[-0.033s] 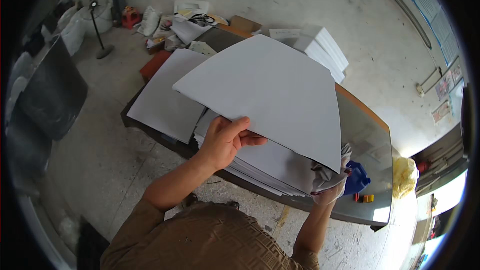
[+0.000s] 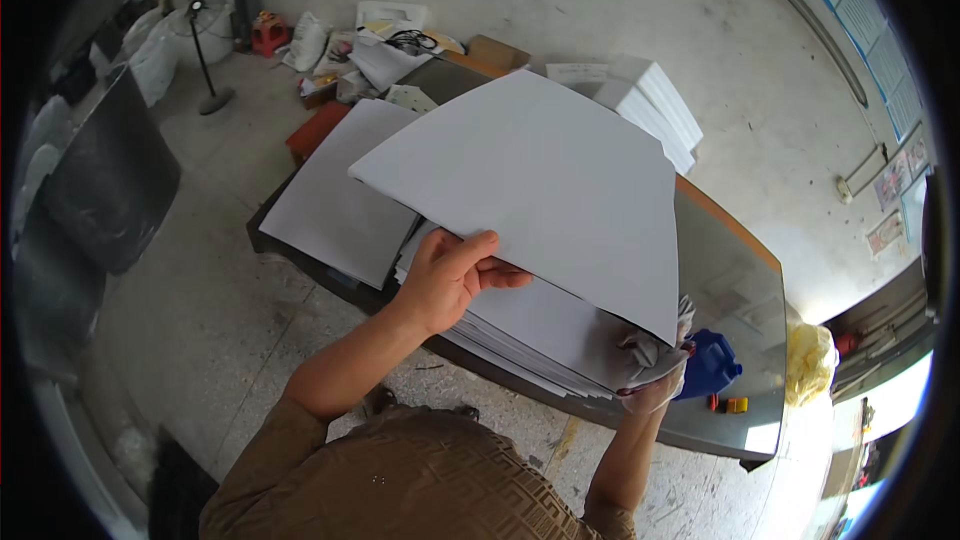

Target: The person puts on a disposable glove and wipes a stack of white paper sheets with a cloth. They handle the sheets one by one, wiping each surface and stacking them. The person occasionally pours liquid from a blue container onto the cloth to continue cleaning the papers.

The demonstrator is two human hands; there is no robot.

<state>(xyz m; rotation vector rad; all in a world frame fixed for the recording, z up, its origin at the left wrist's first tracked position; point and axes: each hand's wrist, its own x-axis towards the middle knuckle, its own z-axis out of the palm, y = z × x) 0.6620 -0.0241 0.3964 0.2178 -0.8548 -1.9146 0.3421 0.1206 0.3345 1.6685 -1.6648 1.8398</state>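
A large white sheet is held tilted above the table. Its near edge is pinched by my left hand, thumb on top and fingers underneath. My right hand, which seems to wear a thin pale glove, is closed on a crumpled grey cloth at the sheet's right corner. Part of that cloth is hidden behind the sheet. Beneath lies a stack of white sheets, and to its left rests another pile of white sheets.
Right of the cloth, a blue jug and a small yellow-and-red object sit on the glossy dark table. White blocks or stacked sheets stand behind. Papers and cable clutter the far left end. A fan stands on the floor.
The view has shifted slightly, so the surroundings sit a little lower and to the right. Both hands keep their holds on the sheet and the cloth.
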